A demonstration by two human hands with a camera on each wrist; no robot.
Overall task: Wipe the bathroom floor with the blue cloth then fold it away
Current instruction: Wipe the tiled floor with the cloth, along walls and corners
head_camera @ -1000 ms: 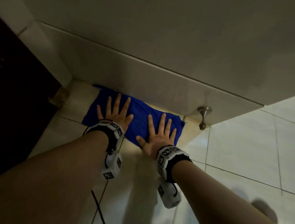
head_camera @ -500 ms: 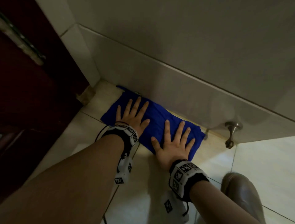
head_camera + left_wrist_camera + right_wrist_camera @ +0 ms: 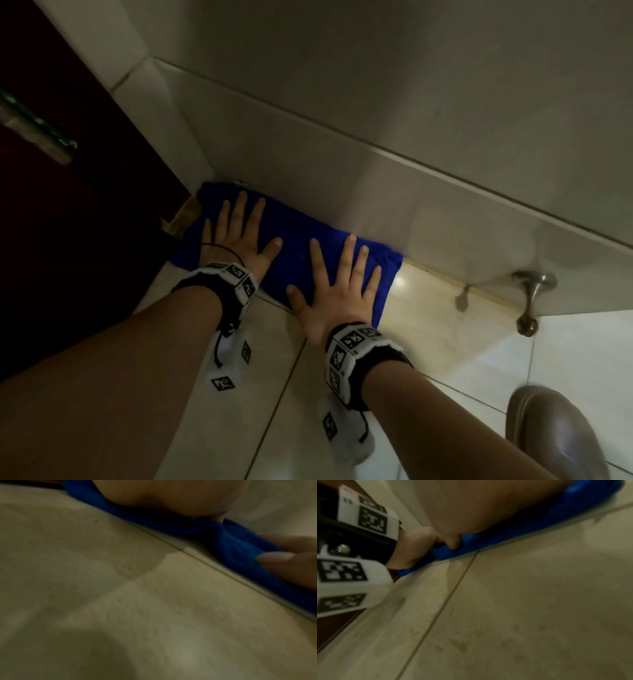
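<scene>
Nearest, a brown shoe (image 3: 555, 435) on the pale floor (image 3: 428, 329). Then right hand (image 3: 337, 291) and left hand (image 3: 236, 236), fingers spread wide, pressed flat on the blue cloth (image 3: 298, 253). Cloth lying on the floor, touching the white wall (image 3: 342, 178), beside the dark door (image 3: 68, 205).

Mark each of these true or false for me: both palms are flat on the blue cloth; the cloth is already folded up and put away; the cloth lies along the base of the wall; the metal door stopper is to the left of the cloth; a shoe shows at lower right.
1. Both hands lie flat on the blue cloth: true; left hand and right hand press it with fingers spread.
2. The cloth is put away: false; it lies spread on the floor.
3. The cloth lies along the wall base: true.
4. The door stopper is to its left: false; it is to its right.
5. A shoe shows at lower right: true.
</scene>
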